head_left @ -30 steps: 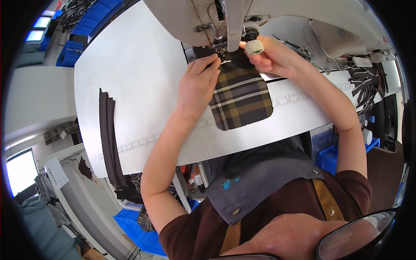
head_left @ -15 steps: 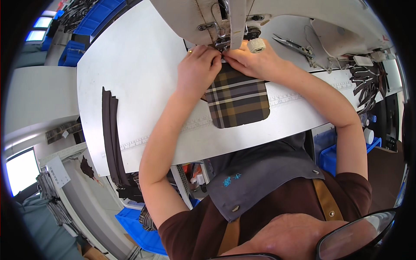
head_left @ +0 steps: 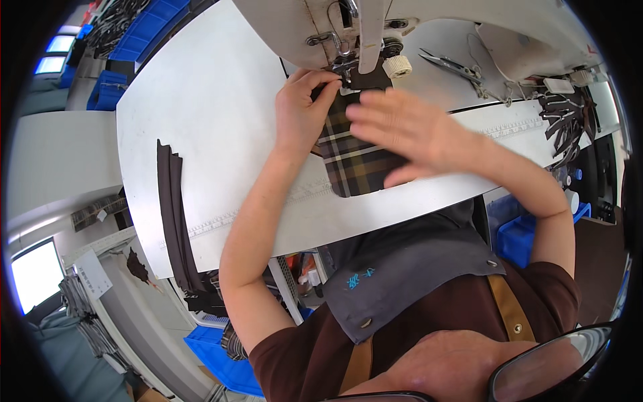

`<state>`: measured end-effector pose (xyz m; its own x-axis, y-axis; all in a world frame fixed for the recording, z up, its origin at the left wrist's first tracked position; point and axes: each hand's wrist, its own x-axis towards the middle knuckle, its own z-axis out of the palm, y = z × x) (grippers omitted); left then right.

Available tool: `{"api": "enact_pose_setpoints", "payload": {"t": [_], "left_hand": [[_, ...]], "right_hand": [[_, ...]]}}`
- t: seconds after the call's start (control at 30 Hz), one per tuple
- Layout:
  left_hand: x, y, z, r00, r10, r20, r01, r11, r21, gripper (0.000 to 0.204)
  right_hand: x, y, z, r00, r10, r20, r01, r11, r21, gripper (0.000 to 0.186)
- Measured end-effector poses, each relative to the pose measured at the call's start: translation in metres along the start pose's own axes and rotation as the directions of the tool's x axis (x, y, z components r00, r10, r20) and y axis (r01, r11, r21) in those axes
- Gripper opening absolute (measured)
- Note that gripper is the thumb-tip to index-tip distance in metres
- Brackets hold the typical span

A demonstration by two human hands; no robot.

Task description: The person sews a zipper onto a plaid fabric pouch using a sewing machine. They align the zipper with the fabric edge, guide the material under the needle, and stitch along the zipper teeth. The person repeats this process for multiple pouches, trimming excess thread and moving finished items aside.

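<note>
A plaid fabric piece (head_left: 345, 173) in brown, black and white, with rounded near corners, lies on the white sewing table (head_left: 201, 100). Its far end reaches the presser foot (head_left: 346, 75) of a sewing machine (head_left: 435, 10). My left hand (head_left: 298, 110) pinches the fabric's far edge between thumb and forefinger, just left of the foot. Over the right part of the piece is my right hand (head_left: 422, 130), blurred by motion, its fingers stretched out and thumb apart. Whether its palm touches the cloth I cannot tell. Dark cloth (head_left: 370, 77) shows right beside the foot.
Dark fabric strips (head_left: 175, 214) hang over the table's near left edge. Metal snips (head_left: 449, 65) lie below the machine arm at right. A bundle of dark strips (head_left: 566, 124) sits at the far right. Blue bins (head_left: 221, 358) stand below the table.
My right hand has left the presser foot and moved toward me and right, its fingers now spread over the plaid fabric. My left hand stays at the foot.
</note>
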<state>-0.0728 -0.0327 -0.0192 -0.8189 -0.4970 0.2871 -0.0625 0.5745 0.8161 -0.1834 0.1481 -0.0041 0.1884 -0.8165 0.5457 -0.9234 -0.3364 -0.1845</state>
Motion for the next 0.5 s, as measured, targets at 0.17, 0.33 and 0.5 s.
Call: {"api": "enact_pose_setpoints", "payload": {"t": [0.17, 0.33, 0.5], "left_hand": [[0.011, -0.011, -0.012, 0.988, 0.094, 0.119, -0.081, 0.991, -0.105, 0.013], [0.025, -0.024, -0.026, 0.948, -0.038, 0.315, 0.101, 0.978, -0.184, 0.014], [0.008, -0.001, -0.014, 0.988, -0.034, 0.154, 0.044, 0.997, -0.059, 0.012]], "right_hand": [[0.014, -0.016, 0.033, 0.997, 0.047, 0.061, -0.04, 0.992, -0.123, 0.03], [0.047, -0.01, 0.033, 0.926, 0.362, -0.108, -0.321, 0.904, 0.283, 0.018], [0.005, 0.009, 0.025, 0.988, 0.103, -0.111, -0.076, 0.971, 0.228, 0.013]]}}
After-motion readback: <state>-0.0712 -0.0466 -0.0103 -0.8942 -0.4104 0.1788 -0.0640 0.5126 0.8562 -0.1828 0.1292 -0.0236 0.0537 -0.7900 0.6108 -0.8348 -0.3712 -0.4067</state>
